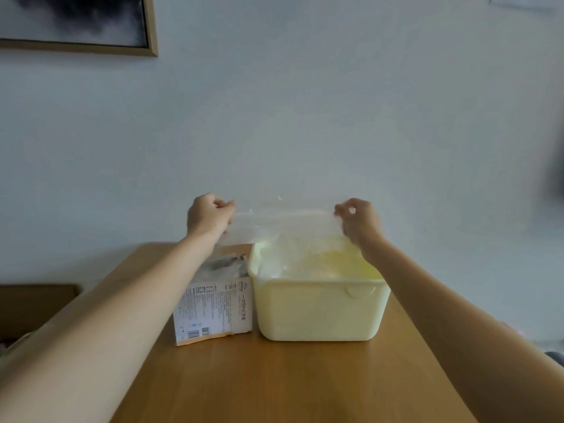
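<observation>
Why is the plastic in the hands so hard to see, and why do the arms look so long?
Head view: the clear thin plastic film, pinched by left hand and right hand, is see-through against the pale wall, with faint glare; the wide-angle lens stretches the arms.

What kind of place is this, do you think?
Probably a room in a home: a light brown wooden table against a plain pale wall, a wood-framed dark picture hanging there, and a small pale yellow plastic bin with a clear plastic bag held over it.
</observation>
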### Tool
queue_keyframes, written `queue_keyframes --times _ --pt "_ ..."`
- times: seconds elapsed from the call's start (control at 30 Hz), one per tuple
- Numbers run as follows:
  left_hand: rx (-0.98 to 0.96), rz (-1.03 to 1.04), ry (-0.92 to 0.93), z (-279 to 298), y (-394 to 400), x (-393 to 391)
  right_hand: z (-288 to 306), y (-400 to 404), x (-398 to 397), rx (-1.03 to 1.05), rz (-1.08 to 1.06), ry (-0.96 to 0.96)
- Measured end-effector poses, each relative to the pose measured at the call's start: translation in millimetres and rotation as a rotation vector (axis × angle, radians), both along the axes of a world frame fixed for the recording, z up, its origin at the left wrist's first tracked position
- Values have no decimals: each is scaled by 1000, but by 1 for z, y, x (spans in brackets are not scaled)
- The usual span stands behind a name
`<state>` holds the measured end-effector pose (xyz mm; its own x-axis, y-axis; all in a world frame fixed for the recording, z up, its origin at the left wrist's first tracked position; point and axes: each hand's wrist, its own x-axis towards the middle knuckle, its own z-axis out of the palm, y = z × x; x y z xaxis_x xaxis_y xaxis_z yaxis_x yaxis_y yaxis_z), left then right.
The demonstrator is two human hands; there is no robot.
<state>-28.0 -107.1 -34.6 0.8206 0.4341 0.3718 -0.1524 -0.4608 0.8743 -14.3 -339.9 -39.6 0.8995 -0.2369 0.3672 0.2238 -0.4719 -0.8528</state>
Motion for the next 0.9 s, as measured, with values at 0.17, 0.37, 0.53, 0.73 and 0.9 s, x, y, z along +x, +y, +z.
queue_keyframes --times 0.17,0.37,0.53,0.73,0.9 --pt "187 20 -80 3 3 12 -24 -21 14 -340 -148 125" --pt "893 -637 347 -6 -62 7 -27 -15 8 -745 -233 291" --pt "1247 -532 555 -31 -74 21 -29 -18 7 -907 -185 398" --pt "1200 -509 474 -24 -78 25 -16 -17 4 -1204 -196 174" --pt "1409 -509 678 -36 -77 32 -10 1 2 -1159 229 446"
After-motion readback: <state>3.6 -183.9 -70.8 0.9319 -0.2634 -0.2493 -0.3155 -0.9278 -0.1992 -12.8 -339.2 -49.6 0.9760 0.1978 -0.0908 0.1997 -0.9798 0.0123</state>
